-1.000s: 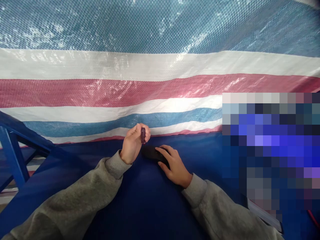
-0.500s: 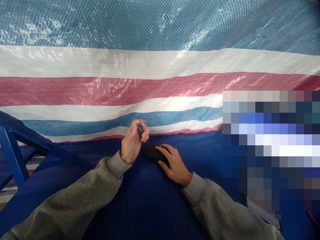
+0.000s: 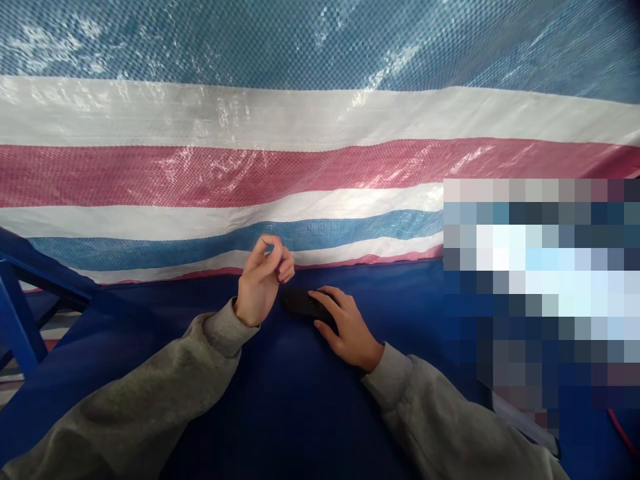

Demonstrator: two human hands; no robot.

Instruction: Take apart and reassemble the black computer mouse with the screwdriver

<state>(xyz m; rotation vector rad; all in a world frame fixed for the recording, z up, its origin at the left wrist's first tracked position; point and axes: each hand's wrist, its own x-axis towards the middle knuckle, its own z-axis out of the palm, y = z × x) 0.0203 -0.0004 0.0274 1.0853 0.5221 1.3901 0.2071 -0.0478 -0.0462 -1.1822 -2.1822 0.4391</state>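
Note:
My left hand (image 3: 260,283) is raised above the blue surface (image 3: 280,407), palm turned inward. Its fingers are curled, thumb and forefinger bent together in a pinch. Whatever it holds, if anything, is hidden behind the fingers. Just to its right lies a black, elongated, rounded object (image 3: 300,303), too dark for me to tell its kind. My right hand (image 3: 349,329) grips the right end of this object, fingers over the top and thumb along the near side. Both arms wear grey sleeves.
A striped blue, white and red woven plastic sheet (image 3: 250,177) hangs behind the blue surface. Blue metal framing (image 3: 23,320) stands at the left. A pixelated patch covers the right side; below it show a pale-edged flat object (image 3: 525,423) and a red cord (image 3: 621,432).
My left hand has turned slightly and its fingers have shifted; a small dark purplish thing seen in them before no longer shows. My right hand stays on the black object. The view has shifted a little.

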